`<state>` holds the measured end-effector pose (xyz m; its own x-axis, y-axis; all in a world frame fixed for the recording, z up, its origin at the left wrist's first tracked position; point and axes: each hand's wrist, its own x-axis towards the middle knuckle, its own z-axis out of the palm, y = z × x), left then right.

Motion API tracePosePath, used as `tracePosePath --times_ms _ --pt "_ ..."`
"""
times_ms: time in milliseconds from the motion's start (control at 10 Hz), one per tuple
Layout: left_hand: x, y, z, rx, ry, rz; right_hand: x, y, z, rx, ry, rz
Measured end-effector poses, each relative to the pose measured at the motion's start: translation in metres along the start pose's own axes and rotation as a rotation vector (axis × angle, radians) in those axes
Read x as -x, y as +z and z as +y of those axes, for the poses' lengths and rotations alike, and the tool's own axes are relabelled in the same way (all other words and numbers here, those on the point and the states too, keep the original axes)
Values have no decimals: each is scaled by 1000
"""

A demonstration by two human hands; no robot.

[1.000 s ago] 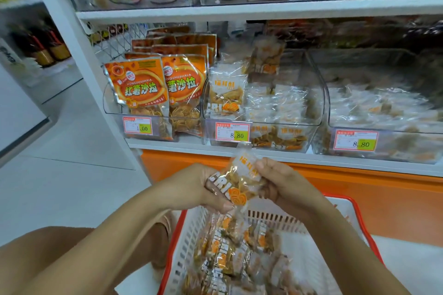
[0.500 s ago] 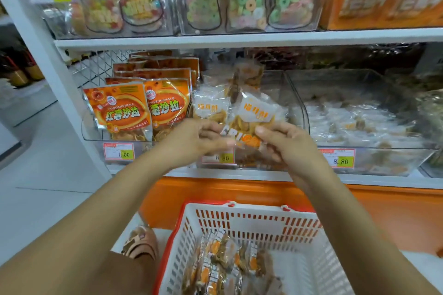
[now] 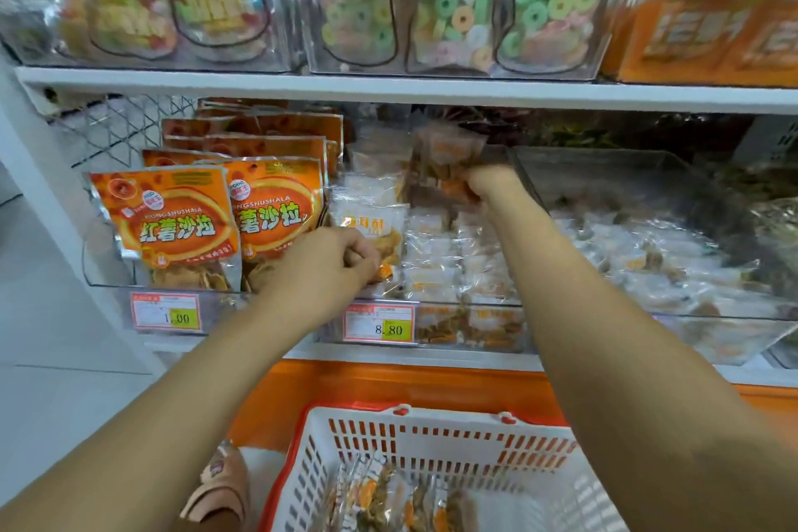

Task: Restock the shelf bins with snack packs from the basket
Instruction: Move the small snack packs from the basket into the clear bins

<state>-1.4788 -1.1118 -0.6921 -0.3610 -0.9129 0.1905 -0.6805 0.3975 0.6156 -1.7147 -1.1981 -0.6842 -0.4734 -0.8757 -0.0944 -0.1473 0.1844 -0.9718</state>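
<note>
A white basket with a red rim [image 3: 432,441] stands on the floor below the shelf, with several clear snack packs [image 3: 380,497] in it. Above it is the clear middle bin [image 3: 432,303] with an 8.80 label, full of the same packs. My right hand [image 3: 490,184] reaches into the back of this bin and grips a clear snack pack [image 3: 449,155] standing there. At the bin's front left, my left hand [image 3: 328,266] has curled fingers that pinch the lower edge of the upright front pack [image 3: 373,222].
Orange bags [image 3: 172,225] fill the left bin. The right bin [image 3: 673,255] holds small clear packs. Candy-ring bags [image 3: 457,17] sit on the shelf above. My sandalled foot [image 3: 220,484] is left of the basket, in front of the orange shelf base [image 3: 388,384].
Both hands lifted a pack from over the basket up to the middle bin. The right hand has since carried it to the bin's back, and the left hand dropped to the front pack.
</note>
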Motion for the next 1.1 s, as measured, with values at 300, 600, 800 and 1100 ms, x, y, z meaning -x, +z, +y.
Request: tracePosePath --times_ms 300,600,800,1100 --pt "-8 8 2 -56 12 90 -22 23 -7 428 -138 53" --pt "-5 6 1 -40 20 70 -24 47 7 160 -99 -37" --pt "-5 6 3 -44 21 85 -30 50 15 579 -122 93" --pt "-1 2 1 -57 92 83 36 25 -1 505 -330 166"
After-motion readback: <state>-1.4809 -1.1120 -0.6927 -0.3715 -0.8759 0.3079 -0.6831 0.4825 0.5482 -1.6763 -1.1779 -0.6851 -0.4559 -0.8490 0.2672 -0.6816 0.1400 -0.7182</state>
